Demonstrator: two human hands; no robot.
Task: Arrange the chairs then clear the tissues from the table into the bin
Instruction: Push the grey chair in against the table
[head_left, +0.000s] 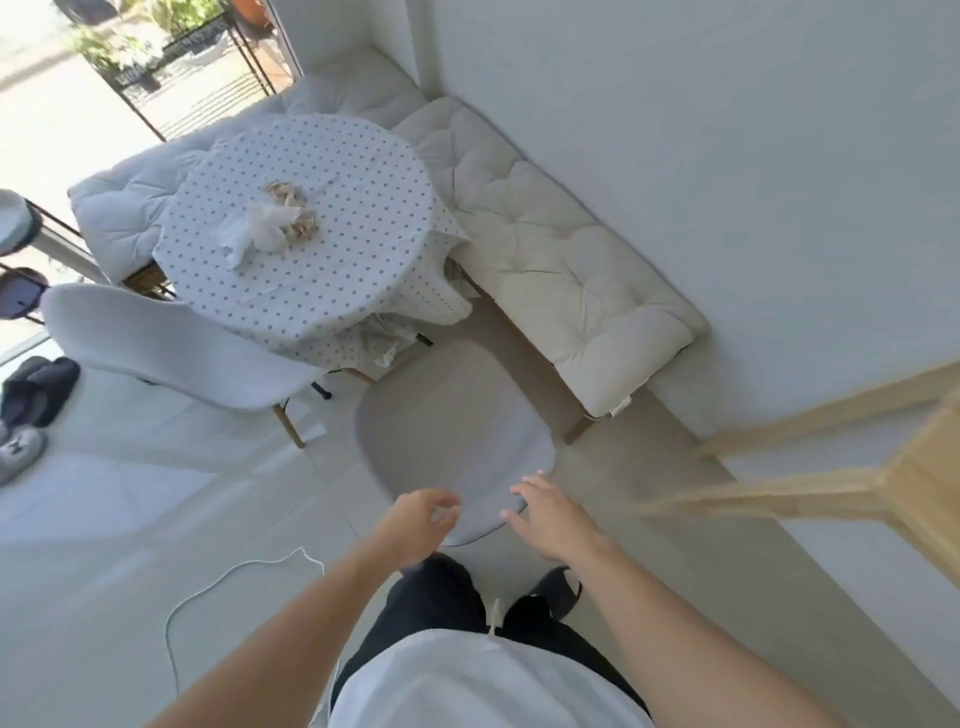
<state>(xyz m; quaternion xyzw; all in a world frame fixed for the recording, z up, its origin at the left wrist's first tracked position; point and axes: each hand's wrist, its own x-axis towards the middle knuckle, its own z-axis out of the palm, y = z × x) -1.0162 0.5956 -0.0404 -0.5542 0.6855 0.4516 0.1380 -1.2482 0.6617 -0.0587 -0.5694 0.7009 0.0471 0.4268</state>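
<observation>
A grey shell chair (447, 431) stands in front of me, its back edge nearest my hands. My left hand (415, 525) hovers just above that edge with loosely curled fingers and holds nothing. Spread fingers of my right hand (545, 512) touch or nearly touch the chair's rim. A second white chair (171, 348) stands at the left beside the round table (322, 291) with a dotted cloth. Crumpled white tissues (254, 231) and brownish scraps (293, 208) lie on the table's middle. No bin is in view.
A cushioned bench (561, 260) runs along the wall behind and right of the table. A pale wooden frame (831, 483) juts in from the right. A white cable (228, 577) trails on the floor at my left. Slippers and dark cloth (31, 410) lie at far left.
</observation>
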